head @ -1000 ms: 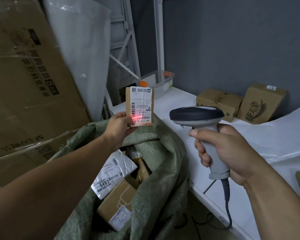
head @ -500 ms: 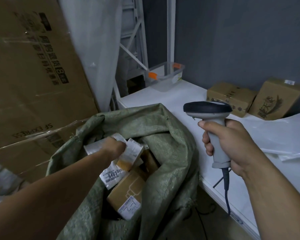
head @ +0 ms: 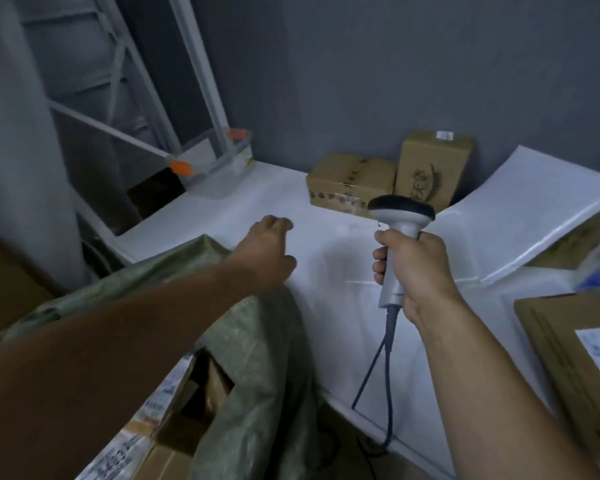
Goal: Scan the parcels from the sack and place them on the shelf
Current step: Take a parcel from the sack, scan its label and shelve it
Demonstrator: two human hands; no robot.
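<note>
Reaching the left hand (head: 264, 251) out over the white shelf (head: 326, 271), fingers loosely curled and carrying nothing visible.

Holding the scanner (head: 397, 237) upright in the right hand (head: 418, 271), grip clenched round the handle, cable trailing down toward 6 o'clock over the shelf edge. Judging this to be the gap between placing and fetching: no parcel in the left grip, though the underside of the fingers is hidden. Lying at 7 o'clock, the green sack (head: 257, 358) gaping open, with cardboard parcels (head: 174, 427) and printed labels showing inside. Standing at 12 o'clock against the grey wall, two brown boxes (head: 388, 181); lying at 3 o'clock, a flat carton (head: 568, 358). Needing next, probably, to swing the left hand back toward 7 o'clock into the sack, pulling out a parcel label-up, then aiming the scanner head at its barcode.
</note>
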